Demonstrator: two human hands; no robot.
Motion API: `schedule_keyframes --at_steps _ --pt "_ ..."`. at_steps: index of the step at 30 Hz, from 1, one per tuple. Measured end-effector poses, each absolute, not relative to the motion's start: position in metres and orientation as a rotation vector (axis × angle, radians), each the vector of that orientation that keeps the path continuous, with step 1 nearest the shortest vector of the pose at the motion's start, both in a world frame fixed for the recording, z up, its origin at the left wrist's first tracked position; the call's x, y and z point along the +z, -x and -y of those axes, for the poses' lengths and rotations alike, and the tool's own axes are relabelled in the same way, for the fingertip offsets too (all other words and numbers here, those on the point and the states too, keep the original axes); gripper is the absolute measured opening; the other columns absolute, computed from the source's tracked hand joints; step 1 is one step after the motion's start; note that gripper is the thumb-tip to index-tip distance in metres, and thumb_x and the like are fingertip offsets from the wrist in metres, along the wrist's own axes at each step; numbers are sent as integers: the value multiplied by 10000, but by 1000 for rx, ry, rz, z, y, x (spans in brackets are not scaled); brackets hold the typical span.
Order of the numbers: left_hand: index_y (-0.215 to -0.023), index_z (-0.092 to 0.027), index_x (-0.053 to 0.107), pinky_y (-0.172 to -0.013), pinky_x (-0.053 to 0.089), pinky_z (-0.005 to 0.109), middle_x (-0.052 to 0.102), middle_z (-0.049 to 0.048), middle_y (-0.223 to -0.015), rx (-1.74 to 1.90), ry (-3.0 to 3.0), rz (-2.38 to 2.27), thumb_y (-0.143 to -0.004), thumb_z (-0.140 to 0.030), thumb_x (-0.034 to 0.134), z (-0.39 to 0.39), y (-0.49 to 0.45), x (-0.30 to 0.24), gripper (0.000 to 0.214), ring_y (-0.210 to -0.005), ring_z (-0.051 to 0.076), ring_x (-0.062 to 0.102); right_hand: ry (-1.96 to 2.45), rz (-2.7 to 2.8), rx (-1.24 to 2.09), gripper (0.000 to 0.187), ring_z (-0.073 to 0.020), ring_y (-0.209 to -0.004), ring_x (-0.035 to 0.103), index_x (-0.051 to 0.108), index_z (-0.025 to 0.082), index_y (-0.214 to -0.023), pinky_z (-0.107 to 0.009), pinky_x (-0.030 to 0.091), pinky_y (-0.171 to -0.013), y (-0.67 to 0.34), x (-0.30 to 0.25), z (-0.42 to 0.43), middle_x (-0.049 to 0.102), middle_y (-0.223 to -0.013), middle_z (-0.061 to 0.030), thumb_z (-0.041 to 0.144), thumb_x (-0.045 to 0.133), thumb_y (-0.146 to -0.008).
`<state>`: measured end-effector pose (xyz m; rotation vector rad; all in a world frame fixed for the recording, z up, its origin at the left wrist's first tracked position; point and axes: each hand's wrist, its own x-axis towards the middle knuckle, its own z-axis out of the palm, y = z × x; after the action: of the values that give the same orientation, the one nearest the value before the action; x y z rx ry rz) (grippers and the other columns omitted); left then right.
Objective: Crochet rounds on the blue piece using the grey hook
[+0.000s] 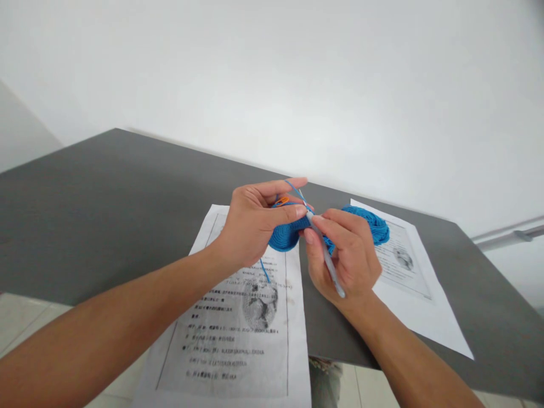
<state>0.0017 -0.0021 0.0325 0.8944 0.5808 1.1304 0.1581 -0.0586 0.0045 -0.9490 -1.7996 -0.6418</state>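
My left hand (255, 218) pinches a blue crocheted piece (285, 237) between thumb and fingers, its index finger stretched out with the blue working yarn (293, 186) over it. An orange stitch marker (281, 201) sits at the top edge of the piece. In my right hand (346, 249) is a crochet hook (328, 262) with a grey handle, held like a pen. The hook's tip meets the piece's edge beside my left thumb. A short blue yarn tail (265, 271) hangs below my left hand. Part of the crocheted piece is hidden behind my fingers.
Behind my right hand a bundle of blue yarn (374, 224) lies on a printed sheet (433, 317). Another printed sheet (238, 362) lies under my left hand, reaching over the front edge of the dark grey table (127, 215). A white wall (272, 85) rises behind.
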Motion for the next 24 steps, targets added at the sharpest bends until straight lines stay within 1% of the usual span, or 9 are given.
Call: schedule_keyframes --at_steps 3,5,9,12,15,17,21,24 --pt "-1003 -151 874 -699 587 222 828 47 -792 1058 -829 -518 -615 -146 1007 1 2 37 410 -698 124 723 915 1834 -694 292 -216 -919 756 695 112 -1194 -364 648 -816 -159 9 61 780 -1035 -123 56 772 -918" --pt "-988 -137 870 -701 593 233 827 52 -793 1009 -811 -481 -613 -138 1005 1 4 40 399 -700 135 731 842 1834 -694 352 -232 -924 767 699 111 -1237 -375 653 -810 -162 10 61 788 -1042 -124 41 778 -901" --pt "-984 -149 871 -685 595 271 824 51 -788 953 -805 -459 -630 -125 981 -2 9 45 372 -691 159 739 775 1858 -540 472 -256 -983 789 701 163 -1354 -409 671 -836 -172 11 61 807 -1094 -109 49 780 -903" --pt "-988 -168 876 -659 586 274 818 40 -778 949 -838 -533 -652 -91 941 -6 11 46 351 -672 154 729 729 1811 -332 536 -265 -997 801 730 229 -1381 -399 686 -809 -177 11 59 826 -1132 -95 63 817 -878" --pt "-981 -184 880 -624 565 258 809 28 -760 941 -881 -595 -667 -72 910 -8 13 45 334 -642 138 707 720 1753 -180 537 -261 -945 808 765 303 -1349 -403 701 -756 -180 11 58 837 -1131 -70 70 832 -870" --pt "-964 -188 884 -604 552 247 800 21 -738 934 -905 -610 -663 -72 906 -9 14 45 323 -620 128 691 735 1743 -128 526 -262 -923 811 777 326 -1330 -412 711 -729 -181 11 59 842 -1119 -65 75 834 -872" --pt "-936 -181 888 -591 553 236 791 25 -723 906 -924 -637 -635 -71 907 -11 15 44 321 -619 129 689 748 1725 -56 486 -246 -876 817 793 350 -1290 -411 729 -708 -185 11 61 846 -1117 -54 91 837 -880" --pt "-923 -169 887 -571 544 220 783 26 -713 882 -926 -652 -635 -74 904 -12 17 44 304 -606 121 678 782 1703 39 459 -248 -913 819 807 345 -1252 -423 743 -715 -188 12 62 840 -1132 -50 78 833 -879"
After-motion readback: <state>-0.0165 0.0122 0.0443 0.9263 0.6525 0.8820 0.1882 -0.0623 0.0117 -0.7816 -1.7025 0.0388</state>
